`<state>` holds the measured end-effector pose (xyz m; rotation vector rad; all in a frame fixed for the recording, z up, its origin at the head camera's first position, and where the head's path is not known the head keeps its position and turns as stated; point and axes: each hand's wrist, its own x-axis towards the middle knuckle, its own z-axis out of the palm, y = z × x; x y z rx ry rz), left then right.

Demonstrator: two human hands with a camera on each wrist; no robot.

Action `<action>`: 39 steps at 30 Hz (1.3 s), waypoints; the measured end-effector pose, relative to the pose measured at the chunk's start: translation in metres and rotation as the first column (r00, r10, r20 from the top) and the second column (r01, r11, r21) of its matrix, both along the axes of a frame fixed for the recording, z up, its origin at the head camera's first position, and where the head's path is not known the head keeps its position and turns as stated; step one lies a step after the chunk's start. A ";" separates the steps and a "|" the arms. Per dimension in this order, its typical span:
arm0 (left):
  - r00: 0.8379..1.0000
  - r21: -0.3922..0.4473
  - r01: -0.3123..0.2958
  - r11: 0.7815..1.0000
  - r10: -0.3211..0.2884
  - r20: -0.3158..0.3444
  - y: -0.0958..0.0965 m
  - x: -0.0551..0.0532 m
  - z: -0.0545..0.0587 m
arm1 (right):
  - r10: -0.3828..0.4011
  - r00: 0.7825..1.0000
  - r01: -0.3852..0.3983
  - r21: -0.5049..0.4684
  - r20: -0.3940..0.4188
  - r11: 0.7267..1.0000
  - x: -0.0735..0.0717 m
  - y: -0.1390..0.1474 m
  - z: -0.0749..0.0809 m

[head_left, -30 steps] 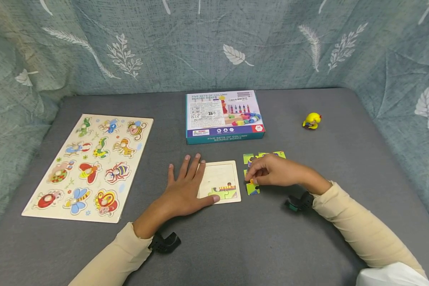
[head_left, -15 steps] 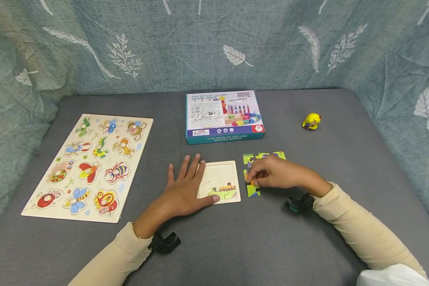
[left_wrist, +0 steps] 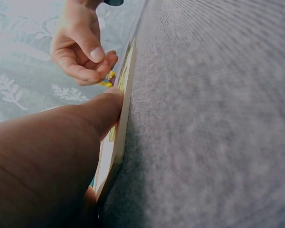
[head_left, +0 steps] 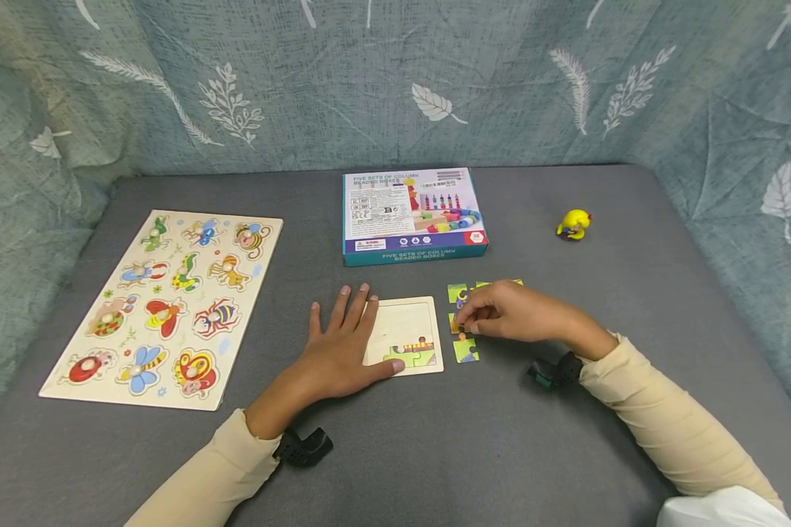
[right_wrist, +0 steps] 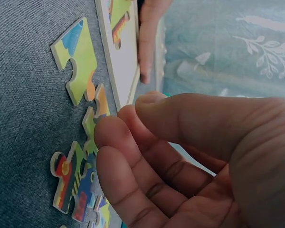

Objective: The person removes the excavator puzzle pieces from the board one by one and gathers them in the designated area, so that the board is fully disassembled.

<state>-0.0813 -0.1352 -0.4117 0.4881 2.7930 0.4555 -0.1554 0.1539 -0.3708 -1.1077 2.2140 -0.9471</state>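
My left hand lies spread on the left side of a small wooden puzzle tray, its thumb over the lower edge. Joined green puzzle pieces with a red and yellow strip fill the tray's lower right. To the right, my right hand hovers low over loose jigsaw pieces, fingers loosely curled and thumb near the index finger. Nothing shows between its fingertips in the right wrist view. A green and blue jigsaw piece lies nearest the tray's lower corner; the hand partly hides other pieces.
A wooden insect peg puzzle lies at the left. Behind the tray stands a teal-edged box of column beads. A small yellow toy bird sits at the back right. A patterned curtain hangs behind the table.
My right hand has shifted slightly up, away from the lowest loose piece, which now shows fully after moving a little. My left hand and the tray have stayed in place.
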 end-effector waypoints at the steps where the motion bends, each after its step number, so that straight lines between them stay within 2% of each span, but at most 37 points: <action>1: 1.000 0.002 0.000 1.000 0.000 -0.001 0.000 0.000 0.000 | 0.000 1.000 0.000 -0.004 -0.002 1.000 0.000 0.000 0.000; 11: 1.000 0.037 0.011 0.999 -0.011 -0.007 0.003 0.001 0.005 | -0.004 1.000 0.004 -0.013 0.002 1.000 -0.001 -0.006 0.003; 15: 0.999 0.056 0.045 0.997 -0.045 -0.009 0.007 0.002 0.006 | 0.010 1.000 -0.010 -0.021 0.008 1.000 -0.002 -0.009 0.004; 20: 0.997 0.064 0.074 0.995 -0.076 0.020 0.014 0.004 0.007 | 0.035 0.999 -0.035 -0.020 0.001 0.999 -0.003 -0.014 0.005; 25: 0.999 0.045 0.046 0.998 -0.047 0.016 0.021 0.004 0.008 | 0.049 0.999 -0.049 -0.008 0.012 0.999 -0.004 -0.020 0.005; 34: 1.000 0.063 -0.013 0.998 0.014 -0.012 0.033 0.008 0.009 | 0.065 0.997 -0.065 -0.030 0.030 0.997 -0.005 -0.029 0.000; 39: 0.998 0.050 -0.017 0.999 0.020 -0.061 0.033 0.008 0.009 | 0.062 0.998 -0.062 -0.031 0.014 0.998 -0.006 -0.037 -0.002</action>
